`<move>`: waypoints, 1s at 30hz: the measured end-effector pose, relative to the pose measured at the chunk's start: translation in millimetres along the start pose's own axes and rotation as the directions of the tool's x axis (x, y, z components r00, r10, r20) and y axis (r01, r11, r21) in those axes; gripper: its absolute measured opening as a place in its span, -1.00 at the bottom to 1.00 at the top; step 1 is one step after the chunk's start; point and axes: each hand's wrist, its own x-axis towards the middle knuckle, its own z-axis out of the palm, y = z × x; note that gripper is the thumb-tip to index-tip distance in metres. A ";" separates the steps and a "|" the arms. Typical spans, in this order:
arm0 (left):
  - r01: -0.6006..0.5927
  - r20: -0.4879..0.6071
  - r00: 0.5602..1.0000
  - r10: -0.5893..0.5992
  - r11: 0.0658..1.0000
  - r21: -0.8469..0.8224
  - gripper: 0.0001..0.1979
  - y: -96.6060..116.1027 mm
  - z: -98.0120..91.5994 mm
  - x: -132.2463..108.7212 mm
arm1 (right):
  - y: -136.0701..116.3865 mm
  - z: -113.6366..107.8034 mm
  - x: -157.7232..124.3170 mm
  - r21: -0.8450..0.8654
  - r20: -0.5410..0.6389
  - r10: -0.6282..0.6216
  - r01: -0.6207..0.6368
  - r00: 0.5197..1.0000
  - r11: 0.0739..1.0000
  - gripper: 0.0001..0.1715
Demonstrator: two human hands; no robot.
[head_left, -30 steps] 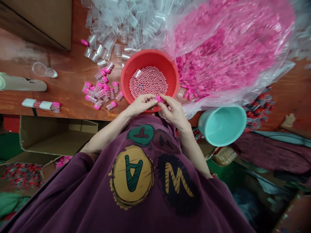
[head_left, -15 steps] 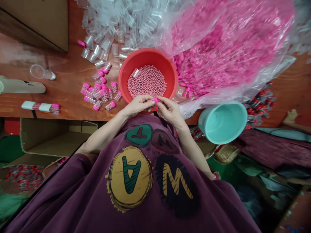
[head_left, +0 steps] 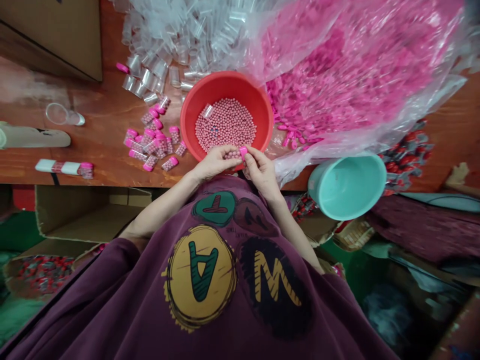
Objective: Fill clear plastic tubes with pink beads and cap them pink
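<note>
Over the near rim of a red bowl [head_left: 188,102], my left hand [head_left: 214,163] is closed around a small clear bottle [head_left: 232,155] with pink beads inside. My right hand [head_left: 263,173] pinches the pink cap [head_left: 243,151] at the bottle's right end. The cap sits on or against the mouth; how firmly, I cannot tell. Inside the bowl lie many pink beads [head_left: 232,125], and a clear empty bottle [head_left: 207,111] rests on them. Several filled bottles with pink caps [head_left: 150,142] lie in a group left of the bowl.
Clear empty bottles [head_left: 180,40] are heaped behind the bowl. A plastic bag of pink caps [head_left: 337,85] spreads to the right. A teal tub [head_left: 347,187] stands at the table's right front edge. Cardboard boxes [head_left: 48,40] sit at back left and below the table edge.
The bottle and its cap have turned into clearer view, now lying sideways between my hands. My right fingers have shifted on the cap. The view has moved slightly.
</note>
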 end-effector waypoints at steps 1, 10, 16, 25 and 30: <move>0.015 0.009 1.000 -0.015 1.000 -0.003 -0.53 -0.3 0.0 -0.5 | -2.3 -2.5 1.7 -0.028 -0.002 -0.031 0.031 1.000 0.999 -0.43; 0.033 -0.005 0.999 -0.033 0.999 0.001 -0.65 -4.3 2.3 -4.4 | -4.5 -4.0 0.0 -0.173 0.087 -0.109 0.123 0.990 0.977 -0.46; 0.036 -0.096 0.995 -0.030 0.997 0.062 -0.67 -5.6 12.6 -7.8 | 7.8 2.4 0.3 -0.254 0.159 -0.127 0.165 0.979 0.953 -0.50; 0.054 -0.066 0.996 -0.065 0.986 -0.157 -0.66 7.4 8.3 -1.2 | 1.6 -3.9 9.9 0.326 -0.008 0.225 -0.210 0.974 0.922 -0.51; 0.019 -0.026 0.999 -0.018 0.998 0.055 -0.70 -1.2 14.1 2.1 | 3.6 -8.1 11.9 0.265 -0.145 0.213 -0.169 0.966 0.949 -0.67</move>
